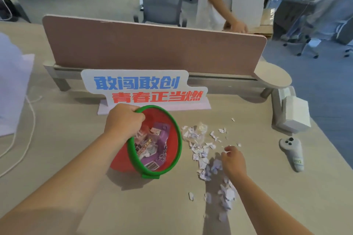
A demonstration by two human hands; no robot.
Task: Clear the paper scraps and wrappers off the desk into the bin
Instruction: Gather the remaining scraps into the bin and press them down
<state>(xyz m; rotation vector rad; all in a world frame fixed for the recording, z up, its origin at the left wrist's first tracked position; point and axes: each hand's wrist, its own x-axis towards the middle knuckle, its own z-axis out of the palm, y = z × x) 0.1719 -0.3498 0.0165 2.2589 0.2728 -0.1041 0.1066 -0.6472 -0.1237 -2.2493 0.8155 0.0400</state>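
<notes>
Left hand is closed over the green rim of the red bin, gripping it at the far-left edge. The bin is tipped, mouth toward the scrap pile, lower rim near or on the counter; contact is hard to confirm.

Right hand sits on the counter among the paper scraps, fingers curled loosely. It may have a few bits pinched at the fingertips, but I cannot tell. Palm faces down.

Bin contents: wrappers, including a purple one with a barcode showing near the lower rim, clear crinkled plastic, some pale paper. They lie against the low side of the tilted bin.

Scraps lie in a loose band from just right of the bin rim down toward the near edge of the counter, with stray flecks further right. A crumpled clear piece sits at the top of the pile.

Risks, as I judge them:
- Tilt the bin further and the wrappers slide out over the lower rim.
- The grip is one-sided, so the bin could swing or roll.
- A fast sweep scatters light flecks past the rim or off the near edge.
- A wide sweep right could knock the grey controller, lying apart from the pile.
</notes>
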